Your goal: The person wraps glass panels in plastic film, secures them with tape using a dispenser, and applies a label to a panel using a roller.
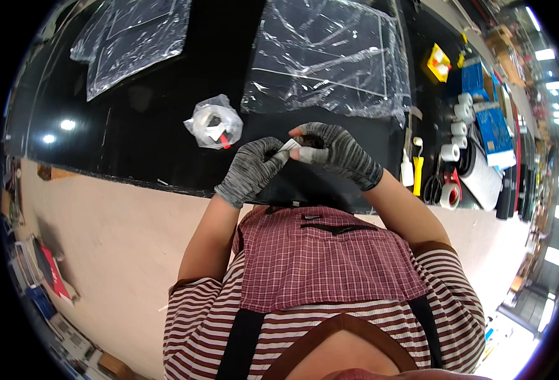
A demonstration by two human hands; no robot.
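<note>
In front of my waist, over the near edge of the black table, both hands come together in grey knitted gloves with bare fingertips. A small white label [291,145] with dark print is pinched in my left hand [251,170] between thumb and fingers. My right hand [341,152] curls in from the other side, its thumb against the label's end; its lower fingers are mostly hidden. Just left and beyond lies a clear plastic bag [215,121] holding a roll, a white slip and something red. Farther off, a large clear plastic sheet or bag [324,63] lies flat.
Another clear plastic sheet [137,41] lies at the far left of the black table [146,158]. Along the right stand a white bottle [407,170], a yellow-handled tool [417,174], black scissors [433,188], several white rolls [449,152], blue packages [495,135] and a yellow container [439,62].
</note>
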